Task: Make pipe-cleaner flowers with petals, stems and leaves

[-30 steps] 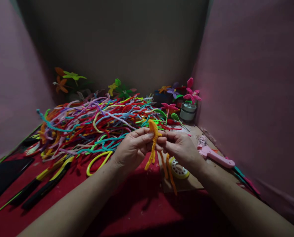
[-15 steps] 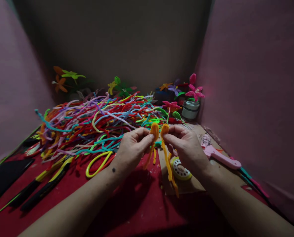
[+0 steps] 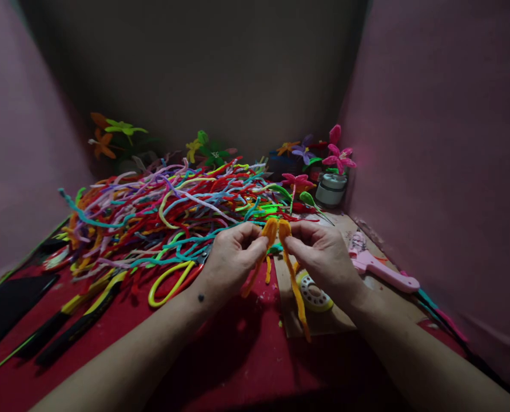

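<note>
Fingers of the left hand [image 3: 231, 257] and right hand [image 3: 329, 260] are closed on the left orange loop [image 3: 271, 229] and right orange loop [image 3: 285, 230], held apart, nearer than the fuzzy-stem pile [image 3: 169, 200]. Both seem already bent; their tails are left unjoined.

Pipe cleaners [image 3: 152, 212] lie left of the glue gun [image 3: 386, 272] (flowers [image 3: 339, 158] behind).

Bare forearms [image 3: 139, 349], dark spot [image 3: 200, 298] near left wrist [image 3: 207, 286]
</note>
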A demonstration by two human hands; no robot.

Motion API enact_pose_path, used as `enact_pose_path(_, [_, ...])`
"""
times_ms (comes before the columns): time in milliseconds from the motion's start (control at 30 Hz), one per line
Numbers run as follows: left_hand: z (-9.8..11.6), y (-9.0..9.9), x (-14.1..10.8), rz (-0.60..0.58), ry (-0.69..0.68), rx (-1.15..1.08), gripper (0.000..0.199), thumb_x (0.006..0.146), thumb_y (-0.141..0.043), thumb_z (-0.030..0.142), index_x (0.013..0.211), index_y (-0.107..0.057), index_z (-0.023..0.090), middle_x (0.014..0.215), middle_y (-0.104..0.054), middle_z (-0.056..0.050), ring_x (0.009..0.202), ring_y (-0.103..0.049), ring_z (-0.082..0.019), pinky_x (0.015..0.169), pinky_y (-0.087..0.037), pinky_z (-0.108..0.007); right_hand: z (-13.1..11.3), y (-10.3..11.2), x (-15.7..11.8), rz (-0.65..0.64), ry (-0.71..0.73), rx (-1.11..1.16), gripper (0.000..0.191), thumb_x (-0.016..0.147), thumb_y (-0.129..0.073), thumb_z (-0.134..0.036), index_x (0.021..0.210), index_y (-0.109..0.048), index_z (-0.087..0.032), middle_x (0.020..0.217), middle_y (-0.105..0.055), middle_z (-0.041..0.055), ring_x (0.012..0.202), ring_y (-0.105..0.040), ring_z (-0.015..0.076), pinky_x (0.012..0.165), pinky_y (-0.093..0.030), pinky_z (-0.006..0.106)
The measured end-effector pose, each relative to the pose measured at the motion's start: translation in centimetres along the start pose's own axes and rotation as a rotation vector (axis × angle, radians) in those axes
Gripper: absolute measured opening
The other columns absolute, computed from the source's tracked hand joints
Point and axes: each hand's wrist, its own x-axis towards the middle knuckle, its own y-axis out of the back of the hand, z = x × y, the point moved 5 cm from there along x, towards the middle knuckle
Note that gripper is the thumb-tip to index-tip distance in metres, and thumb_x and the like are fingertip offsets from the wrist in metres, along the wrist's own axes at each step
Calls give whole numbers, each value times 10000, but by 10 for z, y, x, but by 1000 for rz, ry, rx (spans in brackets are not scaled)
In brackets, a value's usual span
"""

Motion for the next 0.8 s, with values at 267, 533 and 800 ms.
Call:
enact_pose_path(267, [1,0,0,-2,-21,71,150,744,-532,238,616,-512,161,537,-437,53,479,-374,-66,465,-307,-186,-2,0,0,-7,4,-15,105,725,-542,-197,719,-634,-146,612,-567,0,571,-511,121,528,-410,241])
enact_pose_path(533, [3,0,-2,2,-54,124,147,746,-519,237,622,-522,158,539,-449,46,489,-384,-73,478,-317,-191,-1,0,-1,-20,11,-26,103,719,-526,-170,649,-596,-143,643,-570,6,604,-516,126,560,-413,248])
enact_pose_path(800, [3,0,-2,1,-76,188,151,754,-509,251,644,-531,151,545,-457,45,500,-395,-74,484,-323,-192,-2,-2,-1,-18,15,-30,120,729,-510,-149,684,-621,-139,615,-535,-12,568,-449,97,525,-358,223])
